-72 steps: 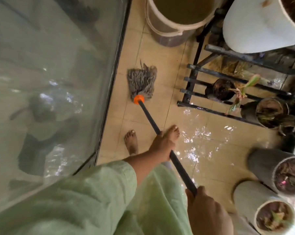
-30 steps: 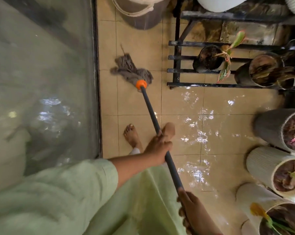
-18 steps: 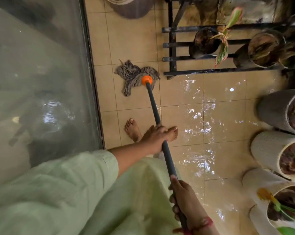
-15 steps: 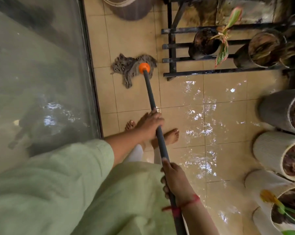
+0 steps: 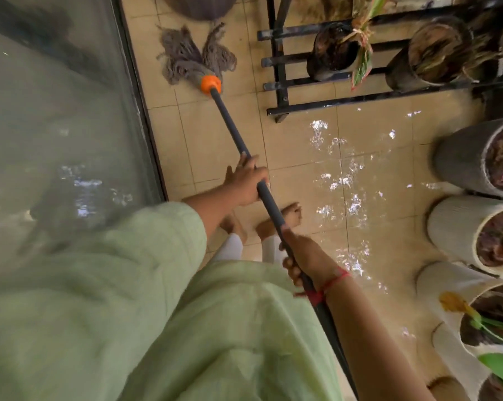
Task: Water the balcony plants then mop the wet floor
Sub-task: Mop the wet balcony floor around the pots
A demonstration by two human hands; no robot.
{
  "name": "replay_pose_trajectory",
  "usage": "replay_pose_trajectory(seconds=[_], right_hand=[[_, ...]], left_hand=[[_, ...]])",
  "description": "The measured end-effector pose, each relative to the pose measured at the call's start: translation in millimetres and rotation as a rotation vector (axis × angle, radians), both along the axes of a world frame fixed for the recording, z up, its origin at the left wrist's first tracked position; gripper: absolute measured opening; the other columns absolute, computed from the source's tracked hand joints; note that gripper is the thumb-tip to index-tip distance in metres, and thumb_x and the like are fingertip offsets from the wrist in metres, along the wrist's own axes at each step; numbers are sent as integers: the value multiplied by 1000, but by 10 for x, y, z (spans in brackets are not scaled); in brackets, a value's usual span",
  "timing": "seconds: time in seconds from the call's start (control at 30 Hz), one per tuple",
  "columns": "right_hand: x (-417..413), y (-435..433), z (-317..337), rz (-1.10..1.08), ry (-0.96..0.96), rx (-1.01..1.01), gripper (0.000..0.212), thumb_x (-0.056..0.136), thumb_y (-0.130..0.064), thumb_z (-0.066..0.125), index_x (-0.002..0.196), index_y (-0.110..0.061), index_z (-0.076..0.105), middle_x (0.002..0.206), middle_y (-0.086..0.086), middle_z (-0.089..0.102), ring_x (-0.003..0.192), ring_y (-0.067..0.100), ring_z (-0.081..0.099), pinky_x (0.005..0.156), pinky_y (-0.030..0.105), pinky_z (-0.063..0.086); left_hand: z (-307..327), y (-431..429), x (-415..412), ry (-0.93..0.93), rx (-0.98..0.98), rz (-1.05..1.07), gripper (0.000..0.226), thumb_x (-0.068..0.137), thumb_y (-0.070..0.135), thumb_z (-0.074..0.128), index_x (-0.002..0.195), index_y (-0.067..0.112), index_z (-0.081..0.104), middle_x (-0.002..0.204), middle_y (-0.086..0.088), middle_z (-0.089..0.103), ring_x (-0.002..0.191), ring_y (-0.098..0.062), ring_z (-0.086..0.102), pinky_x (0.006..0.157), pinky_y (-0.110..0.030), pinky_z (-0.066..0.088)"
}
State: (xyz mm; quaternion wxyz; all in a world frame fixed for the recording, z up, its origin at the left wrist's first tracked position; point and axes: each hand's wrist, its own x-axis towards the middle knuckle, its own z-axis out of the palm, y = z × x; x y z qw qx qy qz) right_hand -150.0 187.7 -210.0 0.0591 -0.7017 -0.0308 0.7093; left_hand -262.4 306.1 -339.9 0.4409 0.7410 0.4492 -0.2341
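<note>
A string mop lies with its grey head (image 5: 193, 55) spread on the beige tile floor (image 5: 296, 157), joined by an orange collar (image 5: 211, 84) to a long dark handle (image 5: 230, 123). My left hand (image 5: 244, 182) grips the handle at its middle. My right hand (image 5: 308, 257), with a red thread at the wrist, grips it lower down. Shiny wet patches (image 5: 342, 175) cover the tiles to the right of the handle. Potted plants (image 5: 335, 52) stand on a black metal rack (image 5: 279, 79) at the top right.
A glass door (image 5: 62, 111) with a dark frame runs along the left. A bucket (image 5: 201, 7) stands at the top edge just beyond the mop head. Several tall ribbed pots (image 5: 458, 224) line the right side. My bare feet (image 5: 285, 218) stand under the handle.
The mop head has been pushed forward along the glass door toward the bucket. Both hands have slid forward with the handle and still grip it.
</note>
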Motion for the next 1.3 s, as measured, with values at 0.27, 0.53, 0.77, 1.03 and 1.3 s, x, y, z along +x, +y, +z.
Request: replay_pose_trajectory(seconds=[0.27, 0.53, 0.77, 1.03, 1.3], right_hand=[[119, -1577, 629, 50, -98, -240, 36, 85, -48, 41, 67, -19, 54, 66, -1, 59, 49, 1, 51, 52, 11, 38], [115, -1711, 454, -155, -39, -429, 66, 93, -42, 48, 37, -10, 60, 49, 8, 53, 54, 23, 52, 58, 28, 38], [-29, -804, 172, -354, 156, -349, 48, 86, -65, 43, 69, -20, 41, 49, -5, 31, 34, 9, 22, 34, 13, 20], [-25, 543, -498, -260, 30, -28, 50, 93, -57, 39, 66, -14, 43, 38, -4, 39, 31, 10, 31, 41, 16, 27], [73, -352, -16, -276, 135, -182, 46, 90, -63, 37, 80, -19, 42, 51, -5, 34, 36, 8, 26, 35, 14, 26]], left_hand=[[375, -1753, 179, -173, -252, -168, 28, 81, 23, 63, 108, 21, 55, 153, -10, 16, 144, -43, -2, 113, -56, 13], [403, -1694, 317, -88, -279, -391, 35, 85, 23, 63, 118, 20, 54, 146, -11, 28, 142, -47, 2, 114, -59, 11], [-170, -842, 47, -166, -44, -166, 50, 82, 18, 70, 126, 13, 46, 148, -9, 30, 145, -37, 9, 119, -42, 15], [-398, 636, 224, 76, 187, -71, 72, 83, 11, 66, 143, 10, 26, 158, -13, 7, 145, -32, 14, 111, -45, 32], [-215, -156, 185, -30, 49, -142, 51, 86, 11, 63, 129, 6, 37, 157, -16, 2, 147, -32, 1, 113, -40, 25]])
